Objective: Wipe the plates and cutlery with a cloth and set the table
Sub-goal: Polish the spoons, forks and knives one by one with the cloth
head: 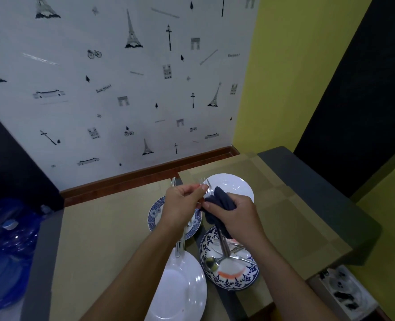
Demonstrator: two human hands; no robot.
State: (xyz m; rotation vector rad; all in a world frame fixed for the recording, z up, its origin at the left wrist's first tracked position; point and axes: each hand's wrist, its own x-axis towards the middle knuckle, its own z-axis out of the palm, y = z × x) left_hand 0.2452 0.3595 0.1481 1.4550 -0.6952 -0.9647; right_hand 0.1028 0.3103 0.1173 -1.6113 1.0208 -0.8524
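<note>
My left hand [182,203] pinches a fork [203,182] just below its tines, above the plates. My right hand [230,213] grips a dark blue cloth [219,196] that is wrapped around the fork's shaft; a metal handle [223,245] sticks out below the cloth. More cutlery [181,244] hangs down from my left hand. On the table lie a far white plate [235,184], a small blue-patterned plate [154,214], a near white plate [180,288] and a blue-rimmed plate [233,278] with a spoon [211,264] and other cutlery.
The table [99,239] is covered with brown card and stands against a wall with Paris prints. Blue water bottles [9,249] stand on the floor to the left. A dark table edge [319,181] runs along the right, with a yellow wall behind it.
</note>
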